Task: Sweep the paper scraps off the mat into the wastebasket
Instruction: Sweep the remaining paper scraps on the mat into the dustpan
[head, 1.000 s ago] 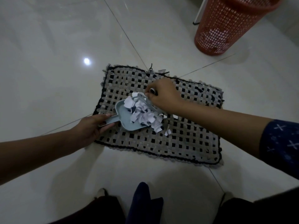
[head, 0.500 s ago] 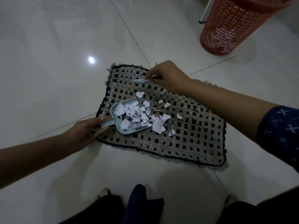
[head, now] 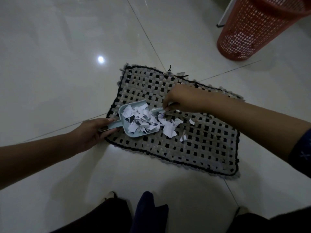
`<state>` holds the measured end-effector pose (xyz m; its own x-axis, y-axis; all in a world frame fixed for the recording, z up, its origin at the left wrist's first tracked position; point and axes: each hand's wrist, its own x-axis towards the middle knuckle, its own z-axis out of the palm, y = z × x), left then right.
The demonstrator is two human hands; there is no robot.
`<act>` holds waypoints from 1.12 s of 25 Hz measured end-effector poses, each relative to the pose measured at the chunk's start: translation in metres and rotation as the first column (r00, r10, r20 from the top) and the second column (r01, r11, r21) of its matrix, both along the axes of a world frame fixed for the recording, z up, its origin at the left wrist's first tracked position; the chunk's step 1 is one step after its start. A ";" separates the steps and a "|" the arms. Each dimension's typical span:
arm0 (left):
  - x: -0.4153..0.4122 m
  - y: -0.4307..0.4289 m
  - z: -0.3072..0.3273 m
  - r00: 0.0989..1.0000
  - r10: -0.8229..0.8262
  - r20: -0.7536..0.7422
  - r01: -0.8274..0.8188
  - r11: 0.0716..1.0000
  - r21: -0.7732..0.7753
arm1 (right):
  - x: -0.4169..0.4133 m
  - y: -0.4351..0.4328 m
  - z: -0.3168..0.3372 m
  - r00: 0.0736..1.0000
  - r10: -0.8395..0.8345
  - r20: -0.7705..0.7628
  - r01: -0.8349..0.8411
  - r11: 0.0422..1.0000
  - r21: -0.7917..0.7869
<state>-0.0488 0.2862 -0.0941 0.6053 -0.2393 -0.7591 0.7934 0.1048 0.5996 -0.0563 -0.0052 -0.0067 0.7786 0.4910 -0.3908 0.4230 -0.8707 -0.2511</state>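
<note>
A grey and black woven mat [head: 202, 148] lies on the tiled floor. My left hand [head: 90, 132] grips the handle of a small pale blue dustpan [head: 124, 122] that rests on the mat's left part. White paper scraps [head: 143, 120] fill the pan, and a few more scraps [head: 170, 128] lie on the mat just right of its mouth. My right hand [head: 181, 100] holds a small pale blue brush [head: 157, 109] with its tip at the pan's far edge. The orange mesh wastebasket [head: 249, 31] stands on the floor at the far right.
Glossy white floor tiles [head: 67, 64] surround the mat. My knees and dark clothing [head: 148, 212] fill the bottom edge. A white upright edge [head: 225, 14] stands just left of the wastebasket.
My right hand drew the brush away to the mat's far edge, then brought it back to the pan's mouth. The pan and my left hand have barely moved.
</note>
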 end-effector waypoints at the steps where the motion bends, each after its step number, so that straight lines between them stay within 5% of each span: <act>1: 0.002 -0.002 -0.001 1.000 -0.013 0.002 0.013 1.000 0.007 | -0.007 -0.004 0.001 1.000 -0.017 -0.011 0.017 1.000 0.013; 5: 0.009 -0.007 -0.003 0.999 -0.047 0.018 0.047 0.999 0.004 | -0.017 -0.025 0.013 0.969 -0.236 0.072 0.221 0.959 0.177; 10: 0.010 -0.010 0.001 0.997 -0.080 0.011 0.080 0.997 0.024 | -0.034 -0.052 -0.016 0.704 -0.654 0.277 0.637 0.753 0.162; 15: 0.006 -0.009 -0.002 0.992 -0.123 0.010 0.123 0.992 0.038 | -0.052 -0.007 -0.034 0.745 -0.638 0.197 0.586 0.766 0.264; 24: -0.002 -0.013 -0.004 0.996 -0.088 0.002 0.087 0.992 0.089 | -0.033 0.035 -0.033 0.716 -0.698 0.013 0.607 0.632 0.482; 28: -0.004 -0.013 -0.007 0.998 -0.069 -0.011 0.070 0.994 0.087 | -0.021 0.021 -0.014 0.688 -0.724 0.047 0.596 0.601 0.533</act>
